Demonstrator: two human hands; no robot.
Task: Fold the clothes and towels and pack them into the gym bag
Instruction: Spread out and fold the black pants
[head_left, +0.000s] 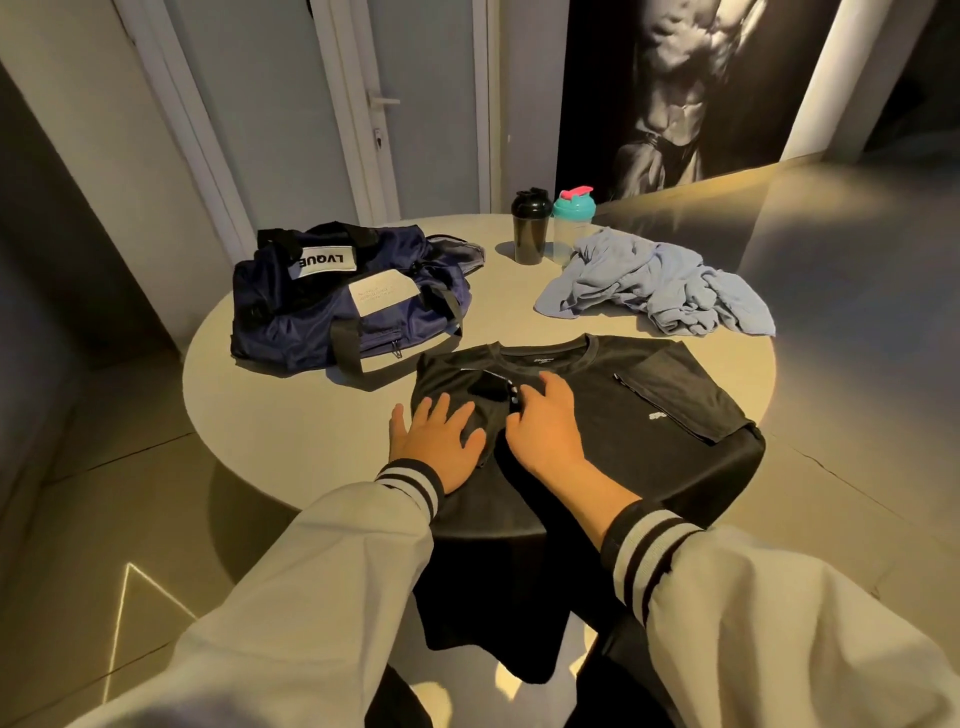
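Left hand (434, 441) and right hand (545, 431) press flat, seemingly relaxed, on black shirt (649, 384).

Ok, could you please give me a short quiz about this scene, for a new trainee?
1. True or false: the left hand and the right hand both rest on the black T-shirt.
2. The navy gym bag lies: A) left of the T-shirt, B) right of it, C) on the floor.
3. Which item is crumpled, not yet folded?
Key: 1 true; 2 A; 3 the light blue cloth.
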